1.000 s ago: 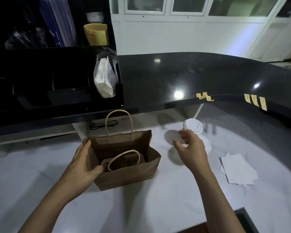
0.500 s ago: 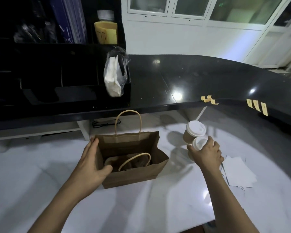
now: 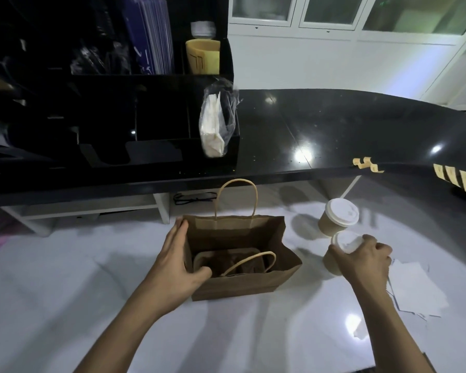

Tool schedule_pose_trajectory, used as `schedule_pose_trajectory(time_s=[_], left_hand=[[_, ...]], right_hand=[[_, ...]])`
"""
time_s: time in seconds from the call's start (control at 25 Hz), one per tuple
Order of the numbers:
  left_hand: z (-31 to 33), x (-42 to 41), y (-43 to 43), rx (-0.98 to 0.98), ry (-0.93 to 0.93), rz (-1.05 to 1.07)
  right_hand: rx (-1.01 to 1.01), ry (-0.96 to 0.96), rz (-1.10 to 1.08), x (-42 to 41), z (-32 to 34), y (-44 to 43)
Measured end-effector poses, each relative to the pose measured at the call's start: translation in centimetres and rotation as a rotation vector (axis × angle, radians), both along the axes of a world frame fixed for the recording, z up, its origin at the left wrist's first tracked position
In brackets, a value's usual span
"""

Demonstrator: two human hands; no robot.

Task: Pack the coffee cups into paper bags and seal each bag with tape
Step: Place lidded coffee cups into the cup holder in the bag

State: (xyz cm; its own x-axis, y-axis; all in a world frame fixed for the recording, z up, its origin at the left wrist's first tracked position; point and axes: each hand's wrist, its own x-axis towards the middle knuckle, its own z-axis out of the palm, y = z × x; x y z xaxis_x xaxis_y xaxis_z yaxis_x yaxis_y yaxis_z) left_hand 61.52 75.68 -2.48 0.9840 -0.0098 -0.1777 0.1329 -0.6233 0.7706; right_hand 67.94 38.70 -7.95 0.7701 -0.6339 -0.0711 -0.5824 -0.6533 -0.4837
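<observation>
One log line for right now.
left hand: holds paper bag side | right hand: grips near cup | far cup: on table | tape strips: on counter edge

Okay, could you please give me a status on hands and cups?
Left hand holds paper bag, mouth open. Right hand grips nearer cup; second cup stands behind. Near handle droops across bag mouth.
</observation>
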Motion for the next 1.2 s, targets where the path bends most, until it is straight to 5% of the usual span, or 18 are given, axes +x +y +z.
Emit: schedule_pose_trajectory(time_s=[0.52,0.84,1.2], left_hand=[[0.5,-0.1,0.2,-0.05,0.058,-0.02],[0.4,-0.3,0.5,-0.07,0.046,-0.058],[0.0,-0.5,1.1,-0.074,0.067,-0.094]], right_hand=[[0.306,-0.403,0.523,-2.2,12.9,5.5],[0.571,-0.231,0.916,-3.5,13.6,8.0],[0.074,0.042,1.222,-1.8,11.7,12.2]])
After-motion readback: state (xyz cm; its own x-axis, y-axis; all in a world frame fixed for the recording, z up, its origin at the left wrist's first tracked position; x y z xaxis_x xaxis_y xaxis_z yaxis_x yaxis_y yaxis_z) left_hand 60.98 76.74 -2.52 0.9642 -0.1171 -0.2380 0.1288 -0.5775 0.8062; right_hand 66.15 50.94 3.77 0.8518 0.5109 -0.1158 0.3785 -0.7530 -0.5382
